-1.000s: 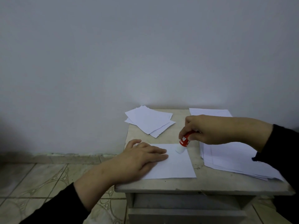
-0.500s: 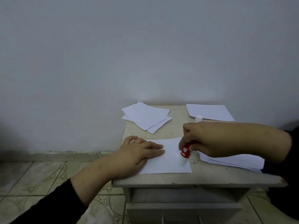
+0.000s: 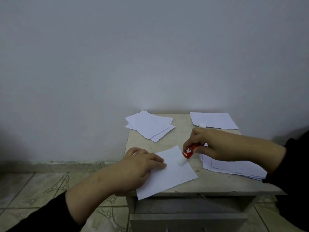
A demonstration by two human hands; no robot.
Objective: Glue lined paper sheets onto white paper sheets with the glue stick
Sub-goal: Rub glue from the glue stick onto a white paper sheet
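Observation:
A white paper sheet point(image 3: 173, 174) lies turned at an angle near the front left of the small table point(image 3: 182, 139), its near corner over the front edge. My left hand point(image 3: 142, 166) presses flat on the sheet's left part with straight fingers. My right hand point(image 3: 215, 144) grips a red glue stick point(image 3: 188, 152); its white tip touches the sheet's upper right part. The white glue cap point(image 3: 202, 125) stands behind my right hand.
A loose pile of small sheets point(image 3: 150, 125) lies at the table's back left. More paper point(image 3: 214, 120) lies at the back right, and a stack point(image 3: 234, 168) sits under my right forearm. A wall stands directly behind the table. Tiled floor point(image 3: 33, 190) spreads to the left.
The sheet under my left hand has turned, so its near corner now hangs past the table's front edge. The glue stick tip has moved up and left across the sheet.

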